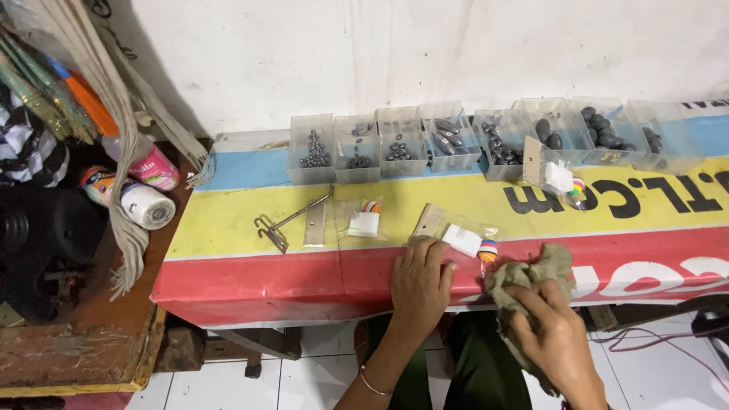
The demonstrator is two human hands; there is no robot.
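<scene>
Rag (531,277) fills my right hand (558,334) — fingers bunched round it, pressing it on the table's (288,277) red stripe at about five o'clock. My left hand (419,282) lies flat at six o'clock, fingers spread, tips holding down the near edge of a clear packet (456,231) with a white card inside. A striped float (487,250) pokes from that packet, just beside the rag. At nine o'clock of the packet sit a second packet (364,220) and a wire hook (292,216). Clear boxes (486,137) of dark sinkers line the wall at twelve o'clock — well apart from both hands.
</scene>
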